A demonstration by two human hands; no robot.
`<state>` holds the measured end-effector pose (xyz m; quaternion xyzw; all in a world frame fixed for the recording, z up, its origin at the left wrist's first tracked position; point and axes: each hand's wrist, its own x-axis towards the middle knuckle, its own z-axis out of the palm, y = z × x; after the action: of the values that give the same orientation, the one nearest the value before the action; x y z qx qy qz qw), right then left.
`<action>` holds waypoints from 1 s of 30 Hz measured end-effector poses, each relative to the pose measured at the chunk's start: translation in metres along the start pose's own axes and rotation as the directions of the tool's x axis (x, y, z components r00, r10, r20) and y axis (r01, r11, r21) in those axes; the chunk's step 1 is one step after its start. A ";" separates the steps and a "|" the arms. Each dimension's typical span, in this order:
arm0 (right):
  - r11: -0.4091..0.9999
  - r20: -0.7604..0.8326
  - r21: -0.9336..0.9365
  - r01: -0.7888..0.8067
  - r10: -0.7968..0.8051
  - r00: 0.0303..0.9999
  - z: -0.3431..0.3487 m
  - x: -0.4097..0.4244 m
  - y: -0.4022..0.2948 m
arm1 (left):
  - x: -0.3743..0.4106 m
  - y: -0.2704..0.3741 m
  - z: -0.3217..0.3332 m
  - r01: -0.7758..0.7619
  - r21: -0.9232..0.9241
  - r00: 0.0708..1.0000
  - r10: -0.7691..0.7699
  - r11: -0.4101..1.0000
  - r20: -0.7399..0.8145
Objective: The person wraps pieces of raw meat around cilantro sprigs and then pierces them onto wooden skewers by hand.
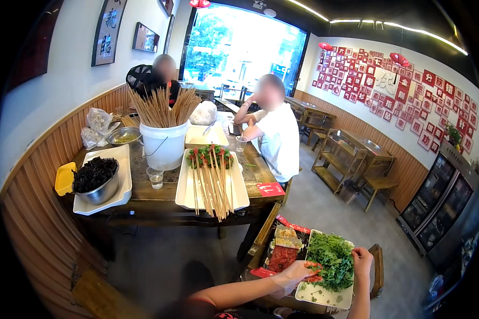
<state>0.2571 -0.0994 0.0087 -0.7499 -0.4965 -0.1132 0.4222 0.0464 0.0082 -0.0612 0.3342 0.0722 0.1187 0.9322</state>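
Observation:
A white tray (pixel 303 296) heaped with leafy green cilantro (pixel 333 261) lies on a wooden seat at the lower right. My left hand (pixel 297 275), in a clear thin glove with reddish fingertips, touches the near left side of the leaves; whether it grips any is unclear. At the tray's right edge is my right hand (pixel 362 258), its fingers bent together beside the leaves; what they hold cannot be made out. Left of the tray, red minced filling or meat (pixel 281 258) lies with a clear packet on black and red packaging. Skewers (pixel 213 187) with greens and red bits lie on another white tray (pixel 241 199).
A wooden table (pixel 151 191) carries a white bucket (pixel 163 145) of bamboo skewers, a steel bowl (pixel 99 195) of black fungus, a yellow container (pixel 65 178) and plastic cups. Two people sit behind and beside it. A chair arm (pixel 377 267) stands right of my right hand.

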 end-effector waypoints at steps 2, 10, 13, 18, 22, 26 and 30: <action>1.000 0.000 0.008 -0.001 0.001 1.000 -0.001 -0.001 -0.004 | 0.000 -0.002 -0.002 0.013 -0.019 1.000 -0.013 1.000 -0.001; 1.000 0.001 0.017 0.002 -0.003 1.000 -0.002 -0.008 0.008 | -0.003 0.004 0.009 0.030 0.036 0.999 -0.028 0.999 -0.033; 0.998 -0.006 0.050 -0.034 0.034 0.999 -0.005 -0.009 0.002 | 0.004 0.001 0.003 0.016 0.060 1.000 -0.016 0.998 0.005; 0.999 -0.052 0.030 0.027 -0.026 0.998 0.000 -0.011 0.007 | 0.006 0.001 -0.003 0.000 0.030 0.998 -0.002 1.000 0.063; 0.999 -0.043 0.041 0.024 -0.022 0.999 0.001 -0.014 0.007 | 0.003 0.004 0.000 -0.001 0.030 0.998 -0.001 1.000 0.056; 0.999 -0.032 0.036 0.025 -0.024 0.999 0.001 -0.016 0.001 | 0.004 0.004 -0.005 -0.002 -0.038 0.992 0.007 0.999 0.128; 0.997 -0.031 0.035 0.068 -0.067 0.997 -0.002 -0.021 -0.007 | 0.003 0.001 0.005 0.008 0.087 1.000 -0.008 0.996 -0.001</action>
<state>0.2418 -0.1132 0.0010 -0.7234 -0.5170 -0.1295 0.4388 0.0507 0.0069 -0.0571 0.3741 0.0791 0.1117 0.9172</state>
